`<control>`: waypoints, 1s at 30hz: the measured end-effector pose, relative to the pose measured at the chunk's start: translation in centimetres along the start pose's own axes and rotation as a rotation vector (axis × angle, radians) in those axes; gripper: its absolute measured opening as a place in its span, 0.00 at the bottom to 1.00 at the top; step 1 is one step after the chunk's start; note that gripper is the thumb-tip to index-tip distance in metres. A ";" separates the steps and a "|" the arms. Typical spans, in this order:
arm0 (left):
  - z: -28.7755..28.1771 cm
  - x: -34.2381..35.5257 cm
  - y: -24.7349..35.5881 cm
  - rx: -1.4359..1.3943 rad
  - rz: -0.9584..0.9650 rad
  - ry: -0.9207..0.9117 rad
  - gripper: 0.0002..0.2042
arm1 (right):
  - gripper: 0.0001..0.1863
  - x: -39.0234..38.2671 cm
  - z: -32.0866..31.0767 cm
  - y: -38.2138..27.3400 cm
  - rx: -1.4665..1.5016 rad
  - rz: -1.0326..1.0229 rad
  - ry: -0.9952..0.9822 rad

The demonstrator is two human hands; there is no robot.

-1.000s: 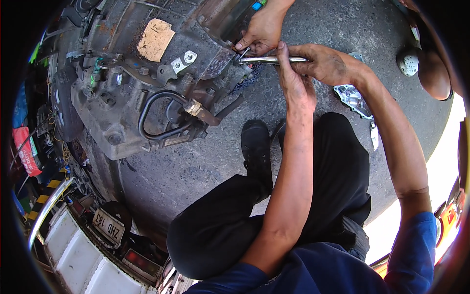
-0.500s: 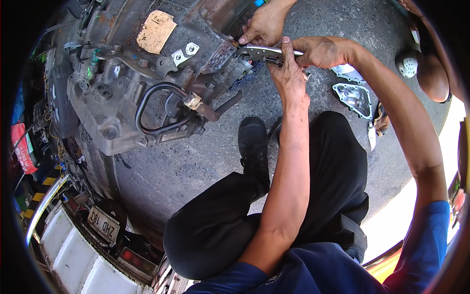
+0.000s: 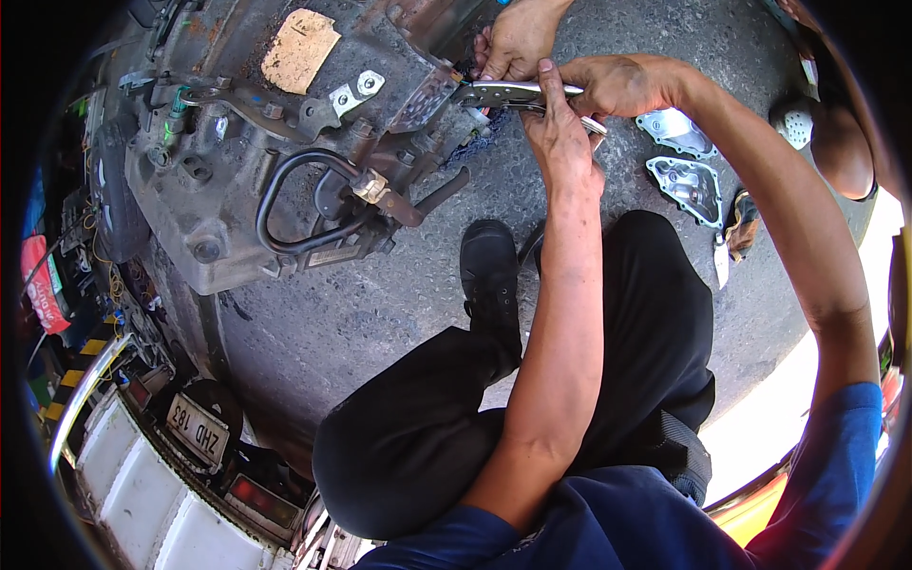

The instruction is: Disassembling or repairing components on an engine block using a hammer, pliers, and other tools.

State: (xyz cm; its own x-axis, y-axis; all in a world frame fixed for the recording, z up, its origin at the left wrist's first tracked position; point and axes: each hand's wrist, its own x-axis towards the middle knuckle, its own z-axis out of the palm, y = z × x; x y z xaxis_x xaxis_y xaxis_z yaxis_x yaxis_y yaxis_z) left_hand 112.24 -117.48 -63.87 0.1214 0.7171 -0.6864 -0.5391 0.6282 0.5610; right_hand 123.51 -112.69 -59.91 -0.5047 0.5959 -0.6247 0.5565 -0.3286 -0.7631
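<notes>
My left hand [image 3: 563, 147] and my right hand [image 3: 622, 87] are both closed on silver locking pliers [image 3: 499, 93], whose jaws reach the edge of a dirty grey metal gearbox housing [image 3: 204, 242]. Another person's hand [image 3: 518, 43] is beside the jaws, its fingertips partly hidden. On the housing lie a piece of tan cardboard [image 3: 299, 52], a looped black tube [image 3: 283, 185] with a brass-coloured fitting and a bracket [image 3: 356, 91] with holes. Two silver metal covers [image 3: 679, 195] [image 3: 673, 133] rest on the floor right of my hands.
My black shoe [image 3: 486, 261] and bent knees are below the housing. A white vehicle rear [image 3: 157, 480] with a chrome bar [image 3: 90, 380] fills the lower left. At the right edge are another person's leg [image 3: 841, 157], a perforated shoe [image 3: 793, 123] and a cloth [image 3: 743, 223].
The pliers have turned to show their broad side and shifted slightly upward with my hands. My right elbow has swung outward to the right, uncovering more of the silver covers and the cloth.
</notes>
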 end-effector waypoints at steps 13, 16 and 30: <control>-0.2 -0.2 0.0 -0.070 -0.047 0.056 0.31 | 0.13 1.7 0.2 -0.6 -0.265 0.000 -0.040; -0.4 -0.3 0.3 -0.030 -0.115 0.099 0.27 | 0.12 1.8 0.3 -0.8 -0.347 0.048 -0.071; -0.6 -0.6 0.4 -0.232 -0.020 0.053 0.25 | 0.21 0.5 0.7 -1.1 -0.411 -0.098 0.118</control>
State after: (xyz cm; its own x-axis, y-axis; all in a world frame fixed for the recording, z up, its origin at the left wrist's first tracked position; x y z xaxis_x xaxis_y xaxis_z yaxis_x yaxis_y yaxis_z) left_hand 111.43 -117.84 -63.52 0.0934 0.6844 -0.7231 -0.7149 0.5516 0.4297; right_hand 122.22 -112.58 -59.51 -0.5026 0.6974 -0.5109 0.7380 0.0383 -0.6737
